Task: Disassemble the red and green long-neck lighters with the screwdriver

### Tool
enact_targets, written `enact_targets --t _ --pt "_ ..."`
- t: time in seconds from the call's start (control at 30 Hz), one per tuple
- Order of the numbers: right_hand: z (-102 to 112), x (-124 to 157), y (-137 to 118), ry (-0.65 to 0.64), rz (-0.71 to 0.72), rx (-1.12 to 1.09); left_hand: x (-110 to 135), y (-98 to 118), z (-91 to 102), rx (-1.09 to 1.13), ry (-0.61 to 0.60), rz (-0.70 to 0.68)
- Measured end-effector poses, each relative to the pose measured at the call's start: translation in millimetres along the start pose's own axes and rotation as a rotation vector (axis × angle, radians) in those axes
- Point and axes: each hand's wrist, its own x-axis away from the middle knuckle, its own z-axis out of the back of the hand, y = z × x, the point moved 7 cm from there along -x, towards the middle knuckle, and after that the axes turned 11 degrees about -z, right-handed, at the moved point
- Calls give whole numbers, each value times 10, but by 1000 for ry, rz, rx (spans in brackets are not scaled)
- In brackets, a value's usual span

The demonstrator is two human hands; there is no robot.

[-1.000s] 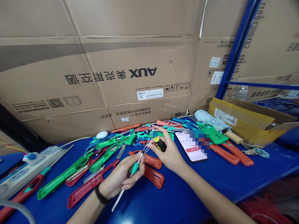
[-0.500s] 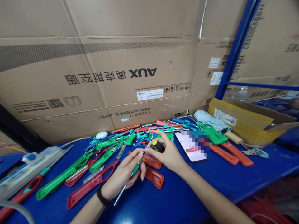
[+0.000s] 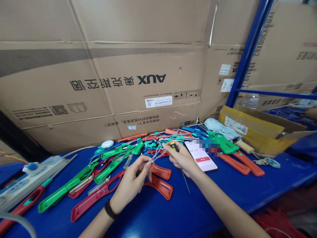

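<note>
My left hand [image 3: 135, 178] is closed, thumb and forefinger pinched on thin white wires [image 3: 155, 154]. These stretch up toward my right hand [image 3: 182, 159], whose fingertips are also pinched at their far end. Tucked in my right hand is a screwdriver [image 3: 174, 146] with a black and yellow handle; its thin shaft points down toward the table. Under my left fingers lie two orange lighter shell halves [image 3: 162, 188]. Left of that hand are a red shell half [image 3: 95, 197] and green shell halves [image 3: 70, 185]. What else my left palm holds is hidden.
A phone [image 3: 204, 162] with a lit screen lies right of my hands. Green and orange lighter parts [image 3: 237, 163], an umbrella [image 3: 223, 129] and a yellow-taped box [image 3: 252, 132] are farther right. A power strip [image 3: 32, 180] runs along the left; cardboard [image 3: 119, 59] stands behind.
The metal tube with a green collar no longer shows below my left hand. My hands have moved apart, wires stretched between them. The screwdriver has turned, its shaft now showing below my right hand.
</note>
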Motion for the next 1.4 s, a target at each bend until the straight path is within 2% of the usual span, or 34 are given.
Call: enact_targets --t 0.07,0.23,0.33,0.4,0.5,0.67,0.9,1.07,1.2,1.4 --pt "-6 6 3 -32 -28 -5 -10 10 39 -5 30 -13" --pt "-168 86 33 -328 -101 27 -30 -1 82 50 71 -5" --pt "-229 130 29 -408 -92 38 -37 -5 88 101 85 12" --pt "-236 125 17 -378 -44 71 -41 -12 85 113 83 29" --pt "-203 85 1 -253 39 123 -46 -34 67 122 59 39" --pt "-123 33 13 -121 30 136 -42 -94 63 107 50 50" --pt "-119 18 64 -165 -57 129 -39 -60 67 -15 12 16" --pt "-97 -2 49 -144 -11 137 -37 81 178 -353 2 -114" --pt "-88 3 22 -120 9 148 -42 132 257 -531 18 -140" --pt "-58 -21 41 -91 -49 104 -57 120 256 -510 6 -157"
